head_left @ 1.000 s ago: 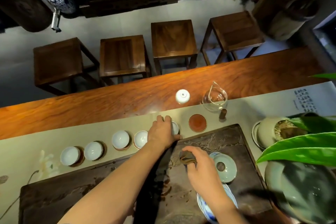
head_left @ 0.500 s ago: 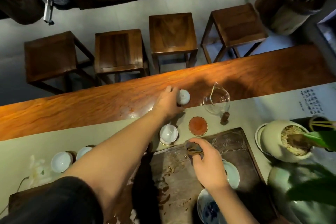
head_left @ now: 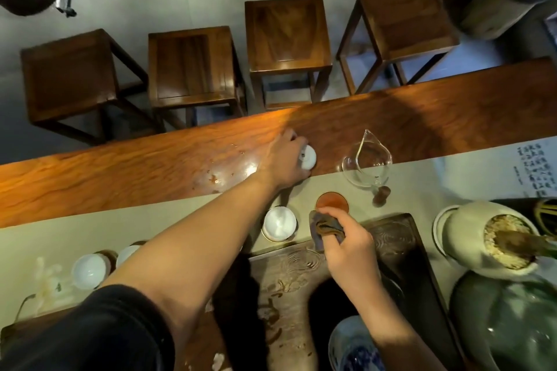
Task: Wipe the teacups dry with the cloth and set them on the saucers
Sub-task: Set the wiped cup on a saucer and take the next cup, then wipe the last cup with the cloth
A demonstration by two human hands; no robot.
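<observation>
Our left hand has its grip around a white teacup... Our left hand reaches far across the worktop, its grip closed around an upside-down white teacup. Our right hand pinches a folded brown cloth just beside the bare red saucer. Another teacup sits on its saucer next to it. A glass pitcher stands near the red saucer.

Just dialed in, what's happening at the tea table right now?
A person is drying teacups. The left hand reaches across to the upturned teacup on the wooden table and grips it. The right hand holds the folded cloth over the tea tray. One red saucer sits bare; the white cups beside it already stand on saucers.
</observation>
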